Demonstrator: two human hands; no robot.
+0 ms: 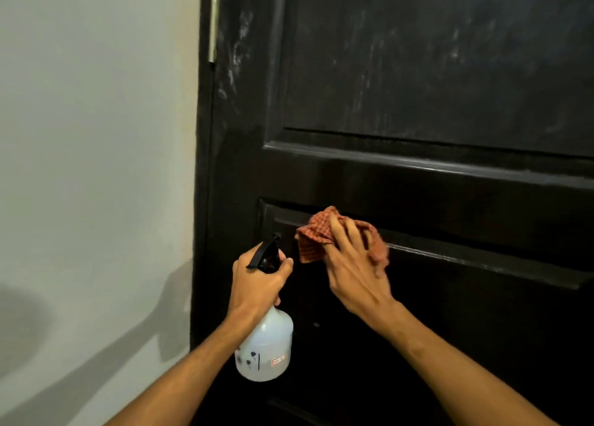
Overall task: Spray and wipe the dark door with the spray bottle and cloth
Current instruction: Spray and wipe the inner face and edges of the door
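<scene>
The dark panelled door fills the right of the view, with pale smears on its upper panel. My left hand grips the neck of a white spray bottle with a black trigger head, held upright close to the door's left side. My right hand presses a red checked cloth against the moulding at the top of the lower panel, fingers spread over the bunched fabric.
A pale wall runs along the left, meeting the dark door frame. A metal hinge sits high on the door's left edge. Shadows fall across the lower wall.
</scene>
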